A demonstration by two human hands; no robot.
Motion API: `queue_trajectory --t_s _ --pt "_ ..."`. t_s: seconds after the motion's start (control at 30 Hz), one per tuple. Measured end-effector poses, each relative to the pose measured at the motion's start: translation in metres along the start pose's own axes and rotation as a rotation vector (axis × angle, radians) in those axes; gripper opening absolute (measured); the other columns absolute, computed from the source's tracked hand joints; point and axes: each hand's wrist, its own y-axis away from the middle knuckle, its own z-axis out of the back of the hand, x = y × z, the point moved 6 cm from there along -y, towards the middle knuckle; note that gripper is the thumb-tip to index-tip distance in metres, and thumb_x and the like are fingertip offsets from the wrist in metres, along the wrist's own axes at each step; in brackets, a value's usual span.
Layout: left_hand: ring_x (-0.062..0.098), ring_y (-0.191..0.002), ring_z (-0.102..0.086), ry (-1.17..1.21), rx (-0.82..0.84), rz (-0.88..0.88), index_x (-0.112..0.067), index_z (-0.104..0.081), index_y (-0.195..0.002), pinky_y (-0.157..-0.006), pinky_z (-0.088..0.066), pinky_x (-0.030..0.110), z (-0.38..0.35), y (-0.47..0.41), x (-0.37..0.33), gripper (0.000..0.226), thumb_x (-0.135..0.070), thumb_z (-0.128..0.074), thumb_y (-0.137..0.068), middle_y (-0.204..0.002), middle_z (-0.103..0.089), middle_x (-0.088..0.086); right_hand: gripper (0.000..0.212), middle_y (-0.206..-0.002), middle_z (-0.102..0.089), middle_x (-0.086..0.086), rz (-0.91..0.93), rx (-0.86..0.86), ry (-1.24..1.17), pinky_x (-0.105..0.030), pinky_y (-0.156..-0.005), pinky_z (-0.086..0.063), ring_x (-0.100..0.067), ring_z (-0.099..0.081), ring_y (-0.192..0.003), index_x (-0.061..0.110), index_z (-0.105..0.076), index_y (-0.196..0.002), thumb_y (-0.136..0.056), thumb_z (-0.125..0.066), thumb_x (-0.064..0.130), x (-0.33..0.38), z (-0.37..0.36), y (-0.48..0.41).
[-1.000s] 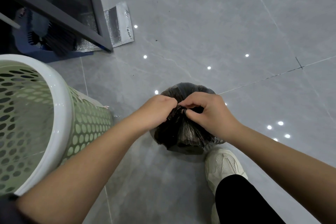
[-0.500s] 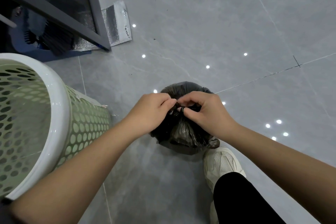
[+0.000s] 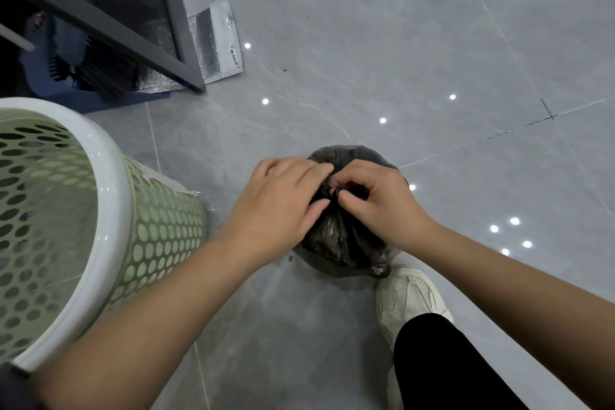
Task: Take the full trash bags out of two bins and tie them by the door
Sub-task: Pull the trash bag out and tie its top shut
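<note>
A full black trash bag (image 3: pixel 336 243) sits on the grey tiled floor in front of me. Its gathered neck points up between my two hands. My right hand (image 3: pixel 376 200) pinches the twisted black plastic at the neck with curled fingers and thumb. My left hand (image 3: pixel 279 203) lies over the left side of the neck, its fingers fairly straight and their tips on the plastic; the palm hides what is under it. A green perforated bin (image 3: pixel 159 243) with a white rim stands at the left, with no bag showing inside it.
A dark door frame (image 3: pixel 173 20) runs across the top left, with a silver foil sheet (image 3: pixel 216 40) at its foot and a brush and blue dustpan (image 3: pixel 76 76) behind it. My white shoe (image 3: pixel 409 296) and black trouser leg are just below the bag.
My left hand has unclenched from a fist and spread over the bag's neck, shifting slightly left. My right hand keeps pinching the twisted plastic and has barely moved.
</note>
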Motion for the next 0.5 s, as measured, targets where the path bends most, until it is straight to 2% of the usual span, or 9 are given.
queue_trajectory --t_s 0.1,0.2,0.23,0.3,0.33,0.37,0.4,0.43,0.5 --pt "0.024 -0.086 -0.058 -0.015 0.036 0.049 -0.015 -0.063 -0.101 -0.077 -0.038 0.035 -0.006 -0.006 -0.002 0.039 -0.035 -0.030 -0.094 -0.090 -0.061 0.001 0.015 -0.083 -0.069 0.001 -0.042 0.005 -0.043 -0.016 -0.076 -0.046 -0.006 -0.060 -0.080 0.010 -0.072 -0.086 -0.078 -0.065 -0.001 -0.001 -0.001 0.000" --pt "0.023 -0.072 -0.052 0.176 0.032 0.217 -0.016 -0.055 -0.080 -0.065 -0.040 0.034 -0.011 -0.011 0.009 0.027 -0.030 -0.039 -0.097 -0.075 -0.054 -0.002 0.018 -0.082 -0.068 0.006 -0.049 -0.009 -0.044 -0.011 -0.075 -0.046 -0.004 -0.061 -0.081 0.014 -0.070 -0.090 -0.078 -0.067 0.001 -0.003 -0.001 0.002" --pt "0.021 -0.066 -0.050 0.287 0.062 0.326 -0.017 -0.051 -0.071 -0.059 -0.039 0.031 -0.016 -0.013 0.014 0.028 -0.028 -0.042 -0.096 -0.067 -0.052 -0.003 0.021 -0.082 -0.068 0.007 -0.030 -0.014 -0.020 -0.011 -0.074 -0.045 -0.003 -0.061 -0.082 0.015 -0.070 -0.093 -0.077 -0.067 0.002 -0.002 -0.002 0.003" --pt "0.015 -0.046 -0.041 0.716 0.205 0.697 -0.017 -0.045 -0.059 -0.041 -0.030 0.022 -0.034 -0.011 0.025 0.034 -0.022 -0.047 -0.092 -0.050 -0.044 -0.004 0.023 -0.084 -0.067 0.006 0.045 -0.022 0.060 -0.015 -0.075 -0.047 -0.005 -0.061 -0.082 0.015 -0.070 -0.096 -0.077 -0.066 0.002 0.002 -0.003 0.004" --pt "0.011 -0.037 -0.034 0.977 0.288 0.875 -0.017 -0.046 -0.058 -0.035 -0.023 0.019 -0.042 -0.006 0.025 0.032 -0.018 -0.048 -0.090 -0.043 -0.041 -0.005 0.022 -0.086 -0.067 0.003 0.087 -0.026 0.098 -0.019 -0.075 -0.048 -0.007 -0.062 -0.081 0.014 -0.070 -0.095 -0.078 -0.066 0.002 0.004 -0.005 0.004" --pt "0.009 -0.032 -0.026 1.159 0.346 0.978 -0.016 -0.047 -0.060 -0.035 -0.018 0.015 -0.045 -0.004 0.022 0.030 -0.016 -0.048 -0.090 -0.040 -0.039 -0.006 0.020 -0.087 -0.067 0.001 0.115 -0.031 0.121 -0.023 -0.076 -0.049 -0.011 -0.063 -0.082 0.012 -0.071 -0.095 -0.079 -0.065 0.003 0.005 -0.005 0.004" --pt "0.008 -0.030 -0.024 1.222 0.357 0.991 -0.016 -0.049 -0.064 -0.037 -0.017 0.014 -0.044 -0.004 0.023 0.027 -0.015 -0.048 -0.090 -0.041 -0.039 -0.006 0.018 -0.088 -0.067 -0.001 0.127 -0.038 0.129 -0.025 -0.076 -0.050 -0.013 -0.063 -0.082 0.011 -0.072 -0.095 -0.080 -0.064 0.003 0.005 -0.005 0.004" --pt "0.008 -0.033 -0.029 1.162 0.325 0.934 -0.018 -0.053 -0.067 -0.039 -0.023 0.015 -0.040 -0.005 0.027 0.024 -0.017 -0.048 -0.091 -0.046 -0.042 -0.005 0.017 -0.088 -0.067 -0.001 0.125 -0.043 0.128 -0.025 -0.075 -0.050 -0.013 -0.063 -0.082 0.011 -0.072 -0.094 -0.081 -0.064 0.004 0.005 -0.004 0.003" --pt "0.009 -0.055 -0.052 0.811 0.127 0.649 -0.024 -0.062 -0.083 -0.053 -0.040 0.024 -0.020 -0.010 0.033 0.017 -0.024 -0.047 -0.092 -0.067 -0.058 -0.007 0.015 -0.086 -0.066 0.000 0.101 -0.045 0.115 -0.023 -0.075 -0.049 -0.011 -0.061 -0.080 0.012 -0.072 -0.093 -0.082 -0.064 0.005 0.002 -0.002 0.001"
